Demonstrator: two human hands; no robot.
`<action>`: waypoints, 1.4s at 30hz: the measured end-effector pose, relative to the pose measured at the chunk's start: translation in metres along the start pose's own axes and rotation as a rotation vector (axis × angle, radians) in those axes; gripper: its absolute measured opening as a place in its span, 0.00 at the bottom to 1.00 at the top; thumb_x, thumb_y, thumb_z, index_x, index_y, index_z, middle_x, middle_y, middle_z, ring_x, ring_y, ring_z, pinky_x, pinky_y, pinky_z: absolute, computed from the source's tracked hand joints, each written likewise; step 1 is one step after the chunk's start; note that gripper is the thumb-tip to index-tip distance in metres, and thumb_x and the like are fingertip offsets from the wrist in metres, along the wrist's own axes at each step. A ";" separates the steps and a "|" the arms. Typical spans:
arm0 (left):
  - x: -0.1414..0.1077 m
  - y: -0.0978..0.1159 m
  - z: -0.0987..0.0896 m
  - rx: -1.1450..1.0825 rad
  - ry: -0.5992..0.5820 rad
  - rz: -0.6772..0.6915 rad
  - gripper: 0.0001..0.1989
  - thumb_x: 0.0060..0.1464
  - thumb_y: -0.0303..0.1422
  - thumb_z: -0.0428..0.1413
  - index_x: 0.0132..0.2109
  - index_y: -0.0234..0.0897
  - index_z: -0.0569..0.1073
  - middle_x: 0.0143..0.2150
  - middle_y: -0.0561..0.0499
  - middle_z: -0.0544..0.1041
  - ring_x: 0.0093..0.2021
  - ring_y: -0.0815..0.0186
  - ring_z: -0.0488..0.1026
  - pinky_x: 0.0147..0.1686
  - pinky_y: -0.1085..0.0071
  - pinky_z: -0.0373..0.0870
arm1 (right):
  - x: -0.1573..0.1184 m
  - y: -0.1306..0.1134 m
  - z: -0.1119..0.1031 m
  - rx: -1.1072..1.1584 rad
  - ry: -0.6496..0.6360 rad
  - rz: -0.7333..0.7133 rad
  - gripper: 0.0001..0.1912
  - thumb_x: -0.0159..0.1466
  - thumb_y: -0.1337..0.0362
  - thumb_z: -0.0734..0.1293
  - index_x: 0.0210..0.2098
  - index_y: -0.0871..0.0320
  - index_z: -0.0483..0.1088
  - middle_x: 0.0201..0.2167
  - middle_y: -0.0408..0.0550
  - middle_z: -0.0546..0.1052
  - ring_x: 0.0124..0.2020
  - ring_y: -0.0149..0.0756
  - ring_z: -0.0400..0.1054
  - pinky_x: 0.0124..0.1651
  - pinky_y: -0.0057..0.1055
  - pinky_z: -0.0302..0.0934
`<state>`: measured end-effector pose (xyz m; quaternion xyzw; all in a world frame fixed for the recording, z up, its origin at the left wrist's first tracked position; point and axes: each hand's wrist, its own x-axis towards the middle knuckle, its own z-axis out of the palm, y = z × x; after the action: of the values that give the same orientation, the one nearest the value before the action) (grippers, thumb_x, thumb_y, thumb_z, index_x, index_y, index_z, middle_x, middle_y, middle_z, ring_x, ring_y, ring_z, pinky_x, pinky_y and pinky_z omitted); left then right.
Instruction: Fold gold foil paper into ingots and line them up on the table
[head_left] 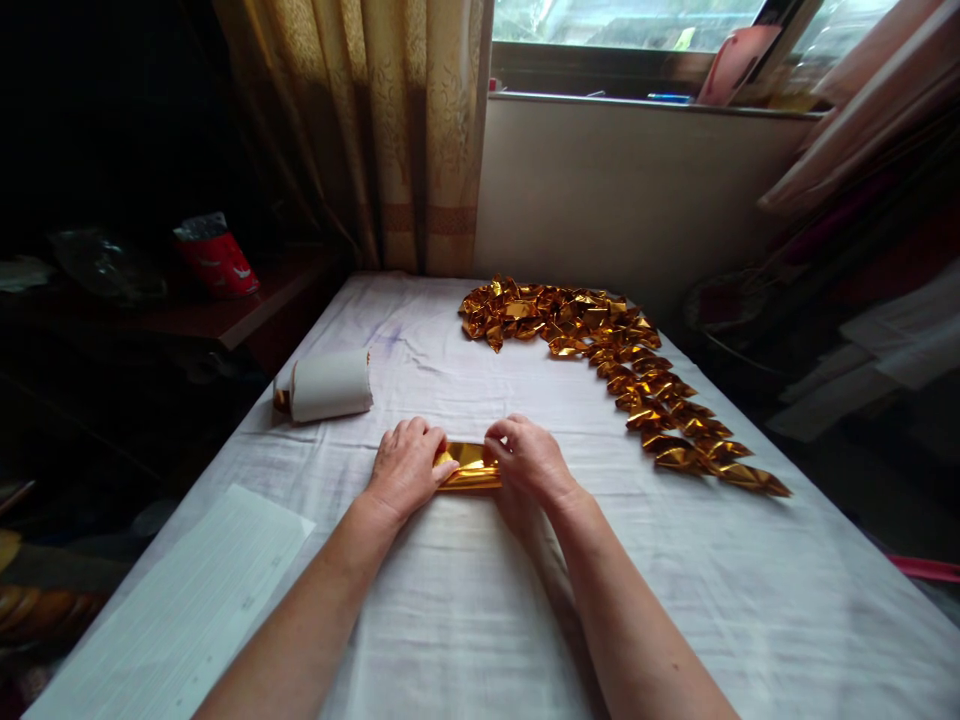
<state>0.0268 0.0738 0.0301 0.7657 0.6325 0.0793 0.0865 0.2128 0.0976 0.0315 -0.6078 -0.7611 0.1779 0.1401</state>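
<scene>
A folded strip of shiny gold foil paper (pixel 469 468) lies on the white cloth in front of me. My left hand (pixel 409 460) grips its left end, thumb on top and fingers curled over the far edge. At the right end, my right hand (pixel 529 455) has thumb and fingertips pinched together at the foil's edge. Beyond it, a pile of folded gold foil pieces (pixel 562 315) covers the far side of the table and trails in rows down the right.
A white roll (pixel 330 387) with gold at its end lies left of my hands. Lined paper (pixel 187 610) rests at the near left. A red container (pixel 217 258) stands on a dark side table (pixel 247 315). Behind are a curtain (pixel 382 130) and a window sill (pixel 645 103).
</scene>
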 end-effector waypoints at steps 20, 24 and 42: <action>-0.007 -0.014 0.001 -0.054 -0.064 0.029 0.16 0.54 0.44 0.58 0.48 0.43 0.72 0.52 0.46 0.70 0.54 0.53 0.66 0.53 0.58 0.62 | -0.031 -0.012 0.032 0.071 0.004 -0.201 0.02 0.63 0.67 0.67 0.36 0.57 0.74 0.36 0.47 0.74 0.37 0.33 0.66 0.40 0.27 0.56; -0.007 -0.019 -0.002 -0.068 -0.103 0.069 0.22 0.51 0.47 0.60 0.50 0.45 0.71 0.56 0.47 0.67 0.57 0.53 0.65 0.56 0.56 0.61 | -0.031 -0.008 0.040 0.099 0.068 -0.223 0.03 0.60 0.66 0.70 0.34 0.58 0.73 0.34 0.46 0.73 0.35 0.34 0.65 0.38 0.28 0.55; 0.000 -0.022 -0.001 -0.043 -0.140 0.086 0.22 0.46 0.47 0.62 0.47 0.45 0.71 0.54 0.48 0.69 0.57 0.54 0.65 0.56 0.56 0.62 | -0.040 0.032 0.031 0.116 0.084 -0.222 0.06 0.58 0.66 0.72 0.36 0.52 0.77 0.39 0.46 0.75 0.42 0.39 0.68 0.45 0.35 0.60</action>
<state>0.0054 0.0779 0.0258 0.7936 0.5896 0.0428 0.1437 0.2362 0.0612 -0.0104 -0.5175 -0.8057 0.1793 0.2258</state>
